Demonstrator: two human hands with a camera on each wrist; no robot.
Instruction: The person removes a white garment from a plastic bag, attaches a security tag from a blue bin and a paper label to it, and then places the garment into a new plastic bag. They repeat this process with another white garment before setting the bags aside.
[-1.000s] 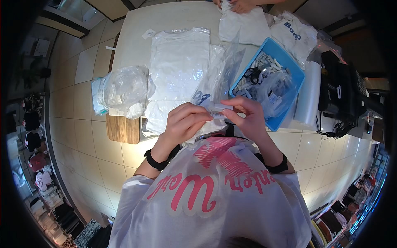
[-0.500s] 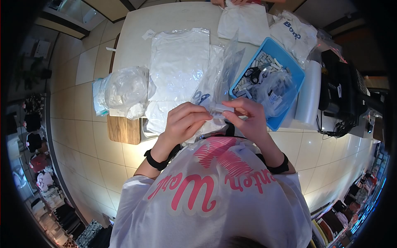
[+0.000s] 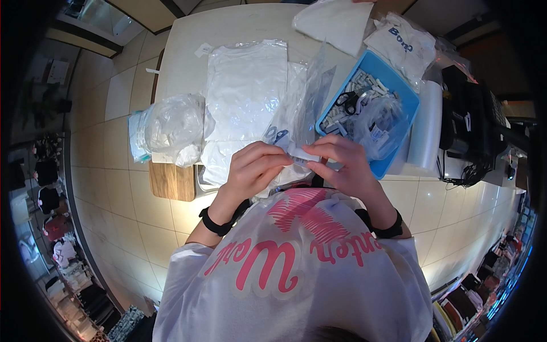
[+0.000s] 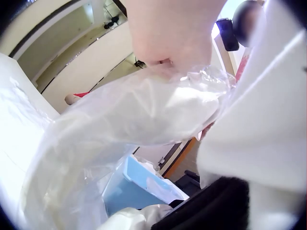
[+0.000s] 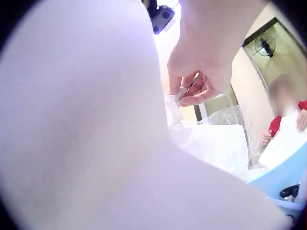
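In front of the chest, my left hand [image 3: 257, 166] pinches the near side of a small white strip-like piece [image 3: 303, 154]. My right hand [image 3: 343, 163] pinches its other end between thumb and fingers. Exactly what kind of piece it is I cannot tell. Clear plastic [image 4: 144, 108] hangs below the left hand in the left wrist view. In the right wrist view, the right hand [image 5: 204, 79] has its fingers curled at the white piece. Just beyond the hands lie clear plastic bags [image 3: 307, 97], one with a blue print.
White garments in clear packaging [image 3: 248, 85] lie on the white table [image 3: 228, 25]. Right of them stands a blue bin [image 3: 405, 134] with small white pieces, black-handled scissors [image 3: 346, 102] and plastic bags. A plastic roll [image 3: 426, 128] lies beyond it. Another person handles a white garment [image 3: 333, 25] across the table.
My right thumb and fingers have shifted slightly and closed nearer the white piece, which now tilts. The left hand stays put. Across the table, the other person's white garment has been shifted and lifted.
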